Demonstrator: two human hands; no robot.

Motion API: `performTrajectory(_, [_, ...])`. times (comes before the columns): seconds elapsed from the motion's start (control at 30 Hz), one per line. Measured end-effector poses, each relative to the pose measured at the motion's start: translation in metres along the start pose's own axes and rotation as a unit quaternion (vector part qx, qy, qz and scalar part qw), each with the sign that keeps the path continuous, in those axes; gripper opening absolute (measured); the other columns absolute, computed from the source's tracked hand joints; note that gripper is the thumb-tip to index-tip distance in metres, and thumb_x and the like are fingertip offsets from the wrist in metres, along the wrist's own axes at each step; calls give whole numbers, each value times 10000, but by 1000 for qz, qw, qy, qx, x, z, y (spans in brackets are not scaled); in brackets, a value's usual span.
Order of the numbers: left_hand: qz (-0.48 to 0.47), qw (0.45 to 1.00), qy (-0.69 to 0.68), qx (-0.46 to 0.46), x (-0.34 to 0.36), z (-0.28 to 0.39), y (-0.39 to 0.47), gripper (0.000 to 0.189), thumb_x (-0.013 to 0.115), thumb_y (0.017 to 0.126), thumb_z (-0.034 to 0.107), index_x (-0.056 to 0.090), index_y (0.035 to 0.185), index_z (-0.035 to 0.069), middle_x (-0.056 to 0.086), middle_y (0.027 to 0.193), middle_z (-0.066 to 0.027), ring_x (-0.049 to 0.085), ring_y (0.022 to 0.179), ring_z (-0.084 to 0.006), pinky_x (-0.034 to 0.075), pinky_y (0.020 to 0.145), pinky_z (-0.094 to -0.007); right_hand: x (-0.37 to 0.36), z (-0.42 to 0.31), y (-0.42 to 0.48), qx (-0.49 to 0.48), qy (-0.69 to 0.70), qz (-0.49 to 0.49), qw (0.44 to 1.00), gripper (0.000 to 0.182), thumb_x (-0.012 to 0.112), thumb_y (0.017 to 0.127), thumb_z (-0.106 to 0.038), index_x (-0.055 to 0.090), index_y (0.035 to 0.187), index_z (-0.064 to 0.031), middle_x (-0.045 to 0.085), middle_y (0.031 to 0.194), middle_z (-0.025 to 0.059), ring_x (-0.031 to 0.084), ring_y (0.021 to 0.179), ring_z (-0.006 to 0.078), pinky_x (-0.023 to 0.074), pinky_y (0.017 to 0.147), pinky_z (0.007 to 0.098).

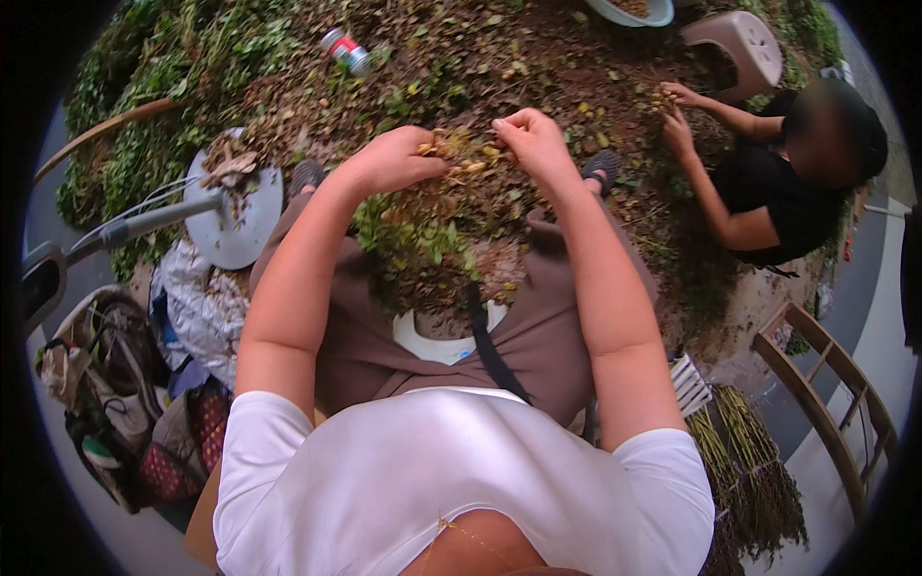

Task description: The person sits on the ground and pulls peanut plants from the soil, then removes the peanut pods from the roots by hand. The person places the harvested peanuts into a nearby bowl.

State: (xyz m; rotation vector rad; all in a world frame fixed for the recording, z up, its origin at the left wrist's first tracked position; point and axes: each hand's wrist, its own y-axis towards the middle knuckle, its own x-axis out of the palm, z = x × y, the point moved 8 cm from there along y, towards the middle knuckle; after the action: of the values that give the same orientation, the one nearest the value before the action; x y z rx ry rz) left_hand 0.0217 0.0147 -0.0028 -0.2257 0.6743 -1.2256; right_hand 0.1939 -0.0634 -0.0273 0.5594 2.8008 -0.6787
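Note:
My left hand [403, 160] is closed around the root end of a peanut plant, with pale pods [472, 167] and roots sticking out to its right. The plant's green leaves [421, 234] hang down between my knees. My right hand [529, 140] is at the right edge of the root cluster, thumb and forefinger pinched together; whether a pod is between them cannot be told. Leaf litter and soil [432, 79] lie beneath both hands.
A person [785, 173] crouches at the right, holding pods, near a plastic stool [742, 50] and a basin [634, 11]. A can [346, 52] lies on the litter. A grey fan base [234, 223], shoes [122, 396] and a wooden ladder-like frame [814, 360] stand around.

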Motion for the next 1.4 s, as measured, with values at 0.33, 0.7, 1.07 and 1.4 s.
performTrajectory(0.33, [26,994,-106,6,-13,-3,7,168,591,801,175,543,704,46,474,631,46,413,608,-69,352,561,-266,4,-9,-8,122,377,-121,910,223,524,966,-172,565,1135,-32,654,938,49,571,663,46,478,502,145])
performTrajectory(0.7, [57,993,-106,9,-18,-10,8,181,594,810,187,554,708,44,473,617,44,411,590,-63,345,544,-257,16,-49,-41,-19,115,-150,982,111,666,873,-157,652,932,-64,599,796,-31,500,630,49,406,544,202])
performTrajectory(1.07, [51,993,-110,8,-9,-5,16,201,600,815,190,544,688,45,463,600,43,392,575,-66,342,534,-266,18,-83,-55,-335,-247,28,909,219,710,793,-163,606,970,-86,631,892,69,631,712,231,514,632,347])
performTrajectory(1.4, [78,996,-45,-8,-20,-22,21,278,622,849,262,605,773,-5,559,625,-29,500,562,-103,421,558,-312,16,-70,-55,-209,-81,-163,961,82,666,841,-112,654,833,-31,588,765,17,556,706,109,451,628,261])
